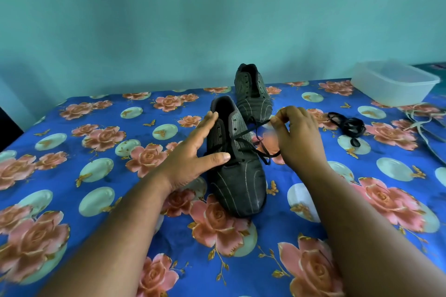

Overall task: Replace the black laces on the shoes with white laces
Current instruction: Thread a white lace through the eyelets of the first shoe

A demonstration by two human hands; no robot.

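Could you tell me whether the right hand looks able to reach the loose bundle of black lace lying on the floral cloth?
Probably yes: the black lace bundle lies just beside the right hand, nothing between, though it pinches the shoe's lace.

White laces (424,125): cut off by right edge, full length not visible. Near shoe (237,176): left side partly hidden behind left hand (193,152); sole not visible. Black lace (255,132): end hidden inside right hand (296,132) fingers (277,120). Far shoe (253,94): toe partly hidden behind near shoe, eyelets too small to count. Plastic box (393,84): contents can't tell, cloudy walls. Lower-left cloth (72,200) blurred. Both forearms cut off by bottom edge.
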